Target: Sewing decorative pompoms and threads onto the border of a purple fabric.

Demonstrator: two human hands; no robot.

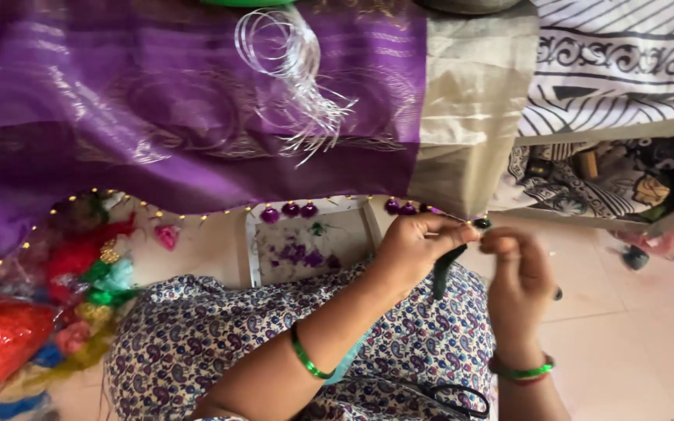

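A: Green thread tassel (441, 270), dark, hanging at the gold-beaded hem of the purple silk cloth (157, 117); left hand (415, 249) pinched shut on it.

B: Right hand (518, 273)?

A: Blurred; I cannot tell its grip. Risk: a tug could snap the strands or pucker the hem; scissors (454, 398) could slide off the lap.

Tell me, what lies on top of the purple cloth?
On the purple cloth lies a coil of clear thread, its loose ends spreading toward the beige border. Whatever is under the cloth is covered and cannot be seen.
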